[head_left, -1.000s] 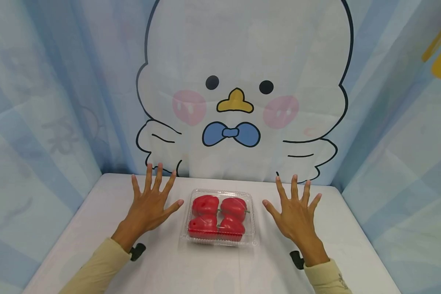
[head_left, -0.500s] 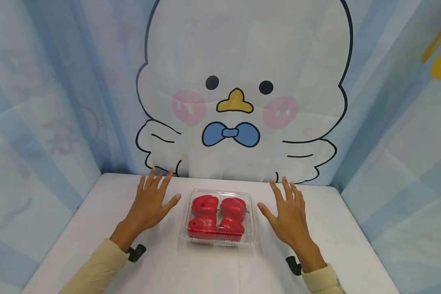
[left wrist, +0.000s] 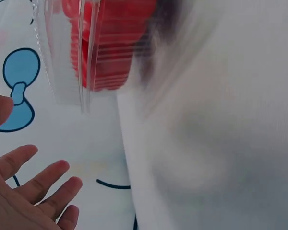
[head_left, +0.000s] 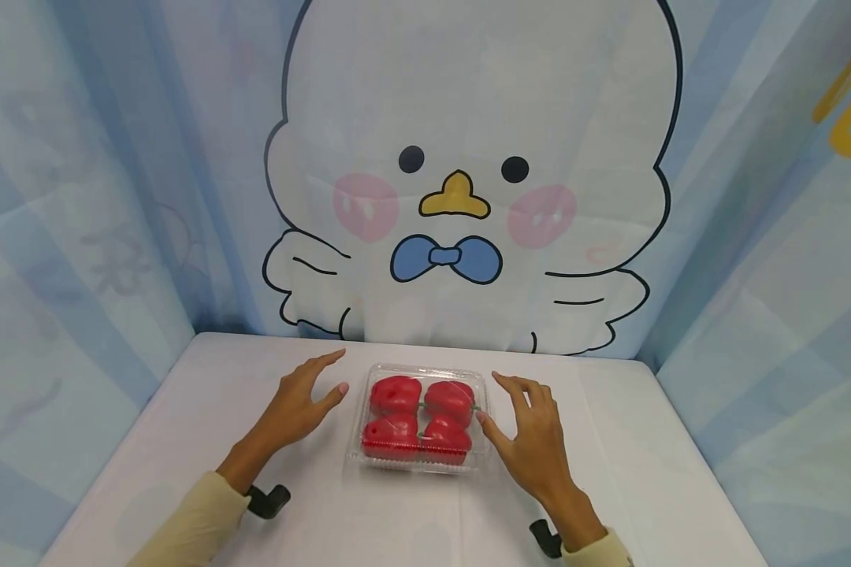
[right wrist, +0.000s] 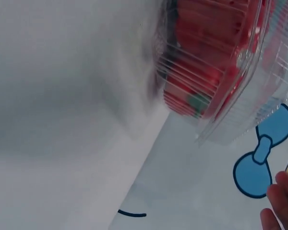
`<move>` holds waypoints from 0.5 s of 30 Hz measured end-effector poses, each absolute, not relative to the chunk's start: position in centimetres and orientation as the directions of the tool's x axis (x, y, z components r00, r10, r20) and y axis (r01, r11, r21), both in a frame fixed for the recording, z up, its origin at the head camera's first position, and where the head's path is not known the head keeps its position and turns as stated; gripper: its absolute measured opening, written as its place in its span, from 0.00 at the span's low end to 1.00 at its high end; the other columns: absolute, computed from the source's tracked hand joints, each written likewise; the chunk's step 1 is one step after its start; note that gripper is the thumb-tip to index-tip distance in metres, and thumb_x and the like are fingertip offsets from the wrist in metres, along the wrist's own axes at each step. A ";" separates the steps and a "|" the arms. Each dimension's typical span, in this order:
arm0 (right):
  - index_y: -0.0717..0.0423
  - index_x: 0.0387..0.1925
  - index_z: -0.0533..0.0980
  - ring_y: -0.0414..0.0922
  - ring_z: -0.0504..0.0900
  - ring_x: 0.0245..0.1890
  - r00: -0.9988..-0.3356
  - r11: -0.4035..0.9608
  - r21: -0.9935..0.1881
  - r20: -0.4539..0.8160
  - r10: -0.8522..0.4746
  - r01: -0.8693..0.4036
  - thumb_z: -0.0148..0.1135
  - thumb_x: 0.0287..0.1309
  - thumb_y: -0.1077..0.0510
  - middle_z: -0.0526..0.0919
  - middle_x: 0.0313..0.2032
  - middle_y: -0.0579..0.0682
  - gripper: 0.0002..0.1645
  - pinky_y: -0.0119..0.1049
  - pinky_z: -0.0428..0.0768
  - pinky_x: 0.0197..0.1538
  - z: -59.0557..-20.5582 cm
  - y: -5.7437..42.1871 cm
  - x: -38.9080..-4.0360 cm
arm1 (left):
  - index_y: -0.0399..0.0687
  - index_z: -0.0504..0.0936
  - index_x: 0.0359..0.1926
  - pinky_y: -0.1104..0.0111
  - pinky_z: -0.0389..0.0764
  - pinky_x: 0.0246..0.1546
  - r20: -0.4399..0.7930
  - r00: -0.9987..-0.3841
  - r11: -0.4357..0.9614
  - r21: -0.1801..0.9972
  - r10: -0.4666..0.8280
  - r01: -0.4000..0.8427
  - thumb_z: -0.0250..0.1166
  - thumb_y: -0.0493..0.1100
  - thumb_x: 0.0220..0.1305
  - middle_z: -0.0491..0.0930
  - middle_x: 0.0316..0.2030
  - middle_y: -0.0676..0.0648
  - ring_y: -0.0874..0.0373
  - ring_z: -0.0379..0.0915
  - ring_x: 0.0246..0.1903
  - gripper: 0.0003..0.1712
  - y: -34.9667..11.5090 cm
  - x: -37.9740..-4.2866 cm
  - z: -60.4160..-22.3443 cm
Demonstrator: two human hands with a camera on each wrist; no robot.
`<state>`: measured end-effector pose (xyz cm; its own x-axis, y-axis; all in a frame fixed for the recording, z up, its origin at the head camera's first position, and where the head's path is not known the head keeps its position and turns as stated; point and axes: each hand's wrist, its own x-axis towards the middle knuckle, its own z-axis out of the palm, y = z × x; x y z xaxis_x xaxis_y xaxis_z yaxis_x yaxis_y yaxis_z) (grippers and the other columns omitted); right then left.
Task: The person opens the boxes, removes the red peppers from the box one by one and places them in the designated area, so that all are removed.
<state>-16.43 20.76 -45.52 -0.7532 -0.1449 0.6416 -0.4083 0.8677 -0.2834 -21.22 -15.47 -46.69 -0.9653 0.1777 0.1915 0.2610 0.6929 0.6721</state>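
Observation:
A clear plastic clamshell container (head_left: pixel 358 458) lies closed on the white table, with several red bell peppers (head_left: pixel 448 398) with green stems inside. My left hand (head_left: pixel 292 407) hovers to its left, fingers extended and thumb apart, not touching it. In the left wrist view, that hand's fingers (left wrist: pixel 48 184) are spread below the container's ribbed side. My right hand (head_left: pixel 536 445) is at the container's right side, fingers relaxed and slightly bent, the thumb tip beside the edge; whether it touches cannot be told. In the right wrist view only some fingers (right wrist: pixel 282 201) show.
The white table (head_left: pixel 369 524) surrounds the container. Behind it hangs a cloth backdrop (head_left: pixel 461 94) with a cartoon bird in a blue bow tie. Blue and white curtains (head_left: pixel 64 315) close in both sides. A small black wrist device (head_left: pixel 269 502) is strapped at each sleeve.
Both hands have lowered toward the container, their spread fingers drawing together and bending. The right hand has moved left, close to the container's edge. The container has stayed put.

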 end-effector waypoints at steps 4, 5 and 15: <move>0.56 0.64 0.80 0.52 0.80 0.50 -0.728 0.849 -0.286 0.668 -0.155 -0.444 0.85 0.49 0.55 0.84 0.51 0.58 0.39 0.51 0.84 0.50 -46.1 20.2 -16.0 | 0.54 0.67 0.80 0.32 0.74 0.69 0.142 -0.973 0.609 0.761 0.181 0.224 0.67 0.47 0.75 0.73 0.75 0.37 0.35 0.68 0.74 0.36 -15.2 -21.2 -47.1; 0.56 0.63 0.81 0.52 0.80 0.50 -0.727 0.846 -0.288 0.669 -0.158 -0.448 0.85 0.48 0.54 0.84 0.50 0.57 0.39 0.50 0.84 0.50 -46.2 20.1 -15.9 | 0.53 0.68 0.79 0.33 0.74 0.69 0.139 -0.972 0.588 0.777 0.188 0.225 0.67 0.47 0.75 0.74 0.74 0.37 0.35 0.69 0.74 0.36 -15.3 -21.2 -47.3; 0.54 0.55 0.84 0.45 0.78 0.47 -0.701 0.798 -0.302 0.684 -0.201 -0.522 0.88 0.45 0.52 0.83 0.46 0.49 0.34 0.44 0.79 0.49 -48.0 18.9 -15.3 | 0.58 0.67 0.79 0.39 0.77 0.70 0.006 -0.963 0.404 0.907 0.270 0.119 0.66 0.47 0.76 0.73 0.75 0.42 0.35 0.66 0.76 0.35 -15.9 -21.9 -49.2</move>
<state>-15.27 18.92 -48.02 -0.7015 -0.2008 0.6838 -0.5224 0.7976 -0.3016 -21.87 -15.91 -49.18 -0.9628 0.2700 0.0063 0.1191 0.4036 0.9071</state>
